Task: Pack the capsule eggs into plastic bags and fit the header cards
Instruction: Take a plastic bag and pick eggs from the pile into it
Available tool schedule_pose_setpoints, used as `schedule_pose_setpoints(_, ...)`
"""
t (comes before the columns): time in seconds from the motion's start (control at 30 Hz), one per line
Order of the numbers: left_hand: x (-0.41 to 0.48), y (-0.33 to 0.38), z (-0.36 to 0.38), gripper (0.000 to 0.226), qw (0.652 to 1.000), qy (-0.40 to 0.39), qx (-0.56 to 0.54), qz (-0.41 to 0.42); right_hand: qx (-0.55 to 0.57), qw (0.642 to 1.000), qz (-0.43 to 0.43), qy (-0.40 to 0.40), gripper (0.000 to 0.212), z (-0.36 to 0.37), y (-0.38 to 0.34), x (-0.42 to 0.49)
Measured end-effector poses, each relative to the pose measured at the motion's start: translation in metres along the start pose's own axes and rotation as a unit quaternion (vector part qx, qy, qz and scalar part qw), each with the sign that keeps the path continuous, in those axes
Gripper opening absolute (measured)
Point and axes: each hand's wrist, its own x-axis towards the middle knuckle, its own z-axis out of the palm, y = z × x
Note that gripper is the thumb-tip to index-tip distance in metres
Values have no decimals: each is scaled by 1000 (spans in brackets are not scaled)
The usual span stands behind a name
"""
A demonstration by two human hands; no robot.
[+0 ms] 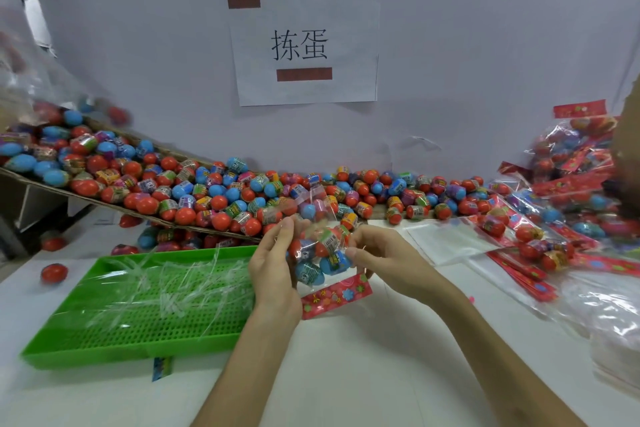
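Observation:
I hold a clear plastic bag of several red and blue capsule eggs above the white table, between both hands. My left hand grips its left side with curled fingers. My right hand pinches its right side. A red flowered header card hangs at the bag's lower end, toward me. Loose capsule eggs are heaped behind, spilling down a slanted cardboard chute.
A green perforated tray holding clear plastic strips lies at my left. Flat empty bags and spare header cards lie to the right. Finished packs are piled far right. A stray red egg sits by the tray.

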Motion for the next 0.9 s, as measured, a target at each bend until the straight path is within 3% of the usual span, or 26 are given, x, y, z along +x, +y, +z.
schedule_pose_setpoints(0.23,0,6,0,38,1000,-5,-26,2,48,998,43,18,16,4,2,5)
schedule_pose_setpoints(0.4,-2,3,0,11,1000,-7,-12,-2,2,999,-4,40,14,8,4,4)
schedule_pose_setpoints(0.53,0,4,0,18,1000,-6,-14,1,-27,999,-13,39,18,6,3,3)
schedule_pose_setpoints(0.67,-1,2,0,8,1000,-8,4,8,-52,998,-13,37,16,-2,2,2)
schedule_pose_setpoints(0.9,-8,-2,5,7,994,-65,89,3,129,983,-2,129,13,-4,-2,6)
